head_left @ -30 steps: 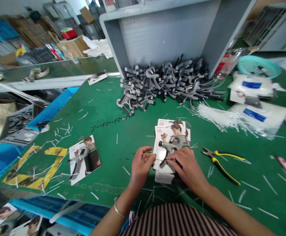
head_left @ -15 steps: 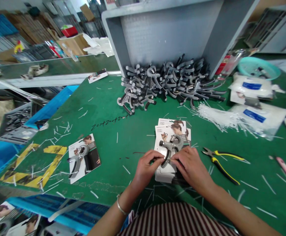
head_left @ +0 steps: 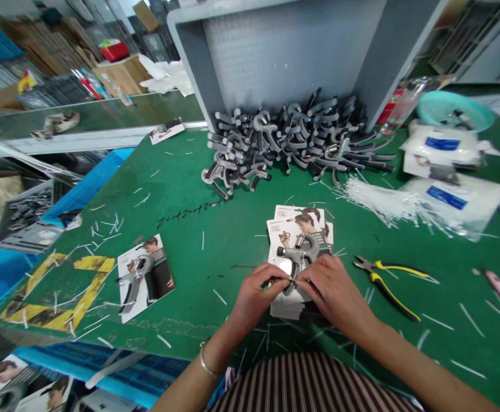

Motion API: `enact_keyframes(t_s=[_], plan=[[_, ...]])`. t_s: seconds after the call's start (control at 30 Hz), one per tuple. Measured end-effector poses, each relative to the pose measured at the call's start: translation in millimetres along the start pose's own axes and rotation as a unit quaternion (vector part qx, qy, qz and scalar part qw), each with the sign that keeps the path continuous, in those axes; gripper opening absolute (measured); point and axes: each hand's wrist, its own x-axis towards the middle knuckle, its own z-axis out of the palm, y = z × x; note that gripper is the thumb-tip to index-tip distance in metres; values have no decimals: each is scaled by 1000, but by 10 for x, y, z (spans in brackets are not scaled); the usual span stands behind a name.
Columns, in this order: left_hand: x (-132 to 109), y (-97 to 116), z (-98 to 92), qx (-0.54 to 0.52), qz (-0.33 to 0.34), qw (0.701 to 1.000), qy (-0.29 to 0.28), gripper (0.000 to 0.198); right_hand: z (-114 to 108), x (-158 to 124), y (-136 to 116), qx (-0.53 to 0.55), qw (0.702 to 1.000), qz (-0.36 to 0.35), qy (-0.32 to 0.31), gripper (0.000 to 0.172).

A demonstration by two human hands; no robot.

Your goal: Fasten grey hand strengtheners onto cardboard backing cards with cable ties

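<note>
A grey and black hand grip strengthener [head_left: 308, 247] with a coil spring lies on a printed backing card [head_left: 276, 230], on top of a small stack of such cards. My left hand [head_left: 256, 292] pinches thumb and forefinger together at the near end of one handle. Facing it, my right hand [head_left: 329, 286] is also closed in a pinch, its fingertips almost meeting the left ones. Whatever is between the fingertips is too small to make out. Farther left, another hand grip strengthener [head_left: 150, 277] rests on its own card [head_left: 132, 260].
A grey crate [head_left: 292, 57] lies on its side behind a heap of hand grip strengtheners [head_left: 284, 137]. White cable ties [head_left: 374, 200] spill from a plastic bag [head_left: 468, 206] at right. Yellow-handled pliers [head_left: 387, 280] lie near my right hand. Cut tie ends litter the green table [head_left: 207, 309].
My fingertips have drawn slightly closer together at the handle's end. The view has shifted a little; the card stack and strengthener otherwise lie as before.
</note>
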Motion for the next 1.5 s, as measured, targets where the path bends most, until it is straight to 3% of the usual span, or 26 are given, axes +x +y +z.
enact_keyframes(t_s=[0.2, 0.4, 0.47, 0.6, 0.83, 0.9, 0.97, 1.07, 1.17, 1.33, 1.5], plan=[[-17, 41, -4, 140, 115, 983, -24, 14, -12, 8, -26, 20, 1000, -8, 16, 20], [-23, 268, -109, 197, 123, 969, -77, 18, 6, 11, -25, 31, 999, -10, 27, 20], [-30, 338, -121, 268, 122, 951, -94, 20, 13, 11, -37, 37, 999, -9, 28, 20], [-36, 424, -98, 422, 131, 887, -132, 18, 22, 14, -66, 41, 999, -9, 23, 17], [39, 507, -61, 474, 205, 843, -151, 17, 12, -11, -64, 25, 999, -19, 7, 19], [54, 518, -65, 451, 229, 850, -143, 21, 7, -21, -44, 19, 1000, -22, 3, 19], [52, 508, -75, 395, 229, 882, -120, 23, 6, -37, -17, 25, 999, -21, 4, 19], [7, 446, -73, 262, 184, 944, -76, 18, 18, -71, 25, 61, 998, -15, 14, 16], [-87, 336, -11, 180, 135, 973, -52, 8, 52, -98, 53, 106, 994, -11, 28, 12], [-219, 59, 134, 216, 77, 973, 32, 35, 147, -85, 116, 155, 986, -29, 50, 13], [-185, -186, 96, 264, 132, 953, 64, 20, 170, -23, 161, 126, 990, -57, 18, 14]])
